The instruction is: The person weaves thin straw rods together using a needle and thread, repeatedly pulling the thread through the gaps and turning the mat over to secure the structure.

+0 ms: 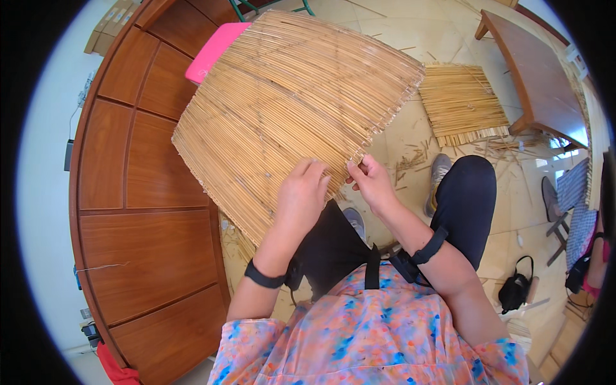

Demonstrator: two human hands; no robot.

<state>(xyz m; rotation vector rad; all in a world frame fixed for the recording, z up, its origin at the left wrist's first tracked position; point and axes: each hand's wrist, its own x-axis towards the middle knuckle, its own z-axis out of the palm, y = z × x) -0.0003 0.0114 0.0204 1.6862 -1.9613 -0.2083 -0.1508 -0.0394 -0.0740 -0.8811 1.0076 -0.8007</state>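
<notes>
A large mat [276, 96] of thin tan strips, joined side by side, leans across my lap and toward a pink seat [212, 48] behind it. My left hand [305, 189] is closed on the near edge of the mat, its curled fingertips partly hidden. Just right of it, my right hand [369, 179] has thumb and fingers pinched at the looped, knotted binding along the mat's right edge; any fine cord between them is too small to make out.
A brown panelled wooden furniture piece [154, 263] stands at left. A smaller mat [459, 102] and loose offcuts [410, 163] lie on the tiled floor. At right are a wooden bench [526, 70], a black bag [516, 289] and another person's checked-clad leg [571, 192].
</notes>
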